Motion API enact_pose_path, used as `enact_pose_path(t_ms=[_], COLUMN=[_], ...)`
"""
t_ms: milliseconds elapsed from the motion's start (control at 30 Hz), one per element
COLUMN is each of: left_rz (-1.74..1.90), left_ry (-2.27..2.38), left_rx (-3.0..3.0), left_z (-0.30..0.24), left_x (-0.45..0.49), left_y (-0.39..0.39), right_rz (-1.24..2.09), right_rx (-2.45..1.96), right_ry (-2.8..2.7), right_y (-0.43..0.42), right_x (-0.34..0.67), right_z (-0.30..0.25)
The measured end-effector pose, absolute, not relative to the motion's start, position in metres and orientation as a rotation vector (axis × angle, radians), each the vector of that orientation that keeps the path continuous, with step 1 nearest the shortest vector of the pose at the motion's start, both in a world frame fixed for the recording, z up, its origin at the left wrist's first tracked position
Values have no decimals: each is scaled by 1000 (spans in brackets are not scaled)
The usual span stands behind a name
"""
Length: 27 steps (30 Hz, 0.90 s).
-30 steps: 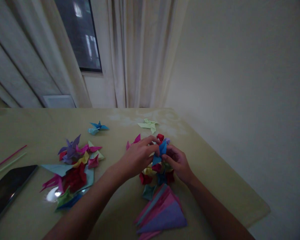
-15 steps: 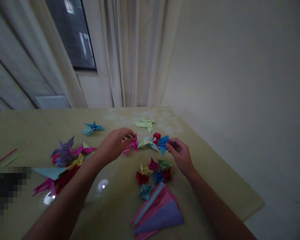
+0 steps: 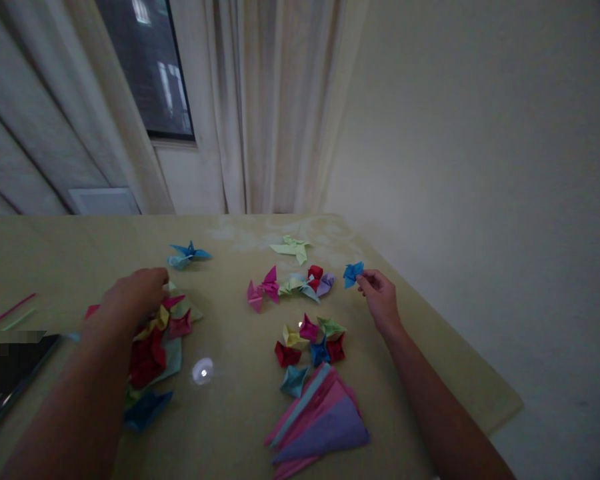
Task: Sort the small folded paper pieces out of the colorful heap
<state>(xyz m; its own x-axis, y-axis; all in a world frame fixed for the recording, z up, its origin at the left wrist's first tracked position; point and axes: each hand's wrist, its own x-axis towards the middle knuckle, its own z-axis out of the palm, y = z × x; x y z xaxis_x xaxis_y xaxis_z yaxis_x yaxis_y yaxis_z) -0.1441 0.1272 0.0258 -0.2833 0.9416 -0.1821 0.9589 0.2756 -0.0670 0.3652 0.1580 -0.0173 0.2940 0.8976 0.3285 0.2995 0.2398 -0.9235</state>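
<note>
My right hand pinches a small blue folded paper piece between thumb and fingertips, raised a little over the right of the table. My left hand is over the left pile of folded paper, its fingers curled downward and the fingertips hidden; I cannot make out what they hold. Around it show a red folded piece, a yellow one and a dark blue one. Between the hands lies a row with a pink folded paper, a red one and a purple one.
A pale green paper bird and a blue one lie farther back. Several small folded pieces sit nearer, above a fan of pink and purple paper. A dark flat device and thin strips are at left.
My left hand has left the pink piece in the row and moved left to the pile. My right hand has moved right and slightly away with the blue piece, uncovering the purple one.
</note>
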Motion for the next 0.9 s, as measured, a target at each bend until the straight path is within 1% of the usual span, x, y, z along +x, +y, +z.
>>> enact_pose_path(t_ms=[167, 333, 667, 900], left_rz=[-117, -94, -131, -95], left_ry=[2393, 2400, 2410, 2359], left_rx=[1896, 1883, 1829, 1838], left_z=[33, 40, 40, 44], left_x=[-129, -122, -124, -131], left_y=[134, 136, 136, 136], right_rz=[639, 694, 522, 503], right_rx=[-1259, -1199, -1340, -1398], right_ry=[-1352, -1482, -1712, -1752], right_y=[154, 145, 148, 150], right_x=[363, 343, 355, 349], right_z=[-14, -18, -20, -27])
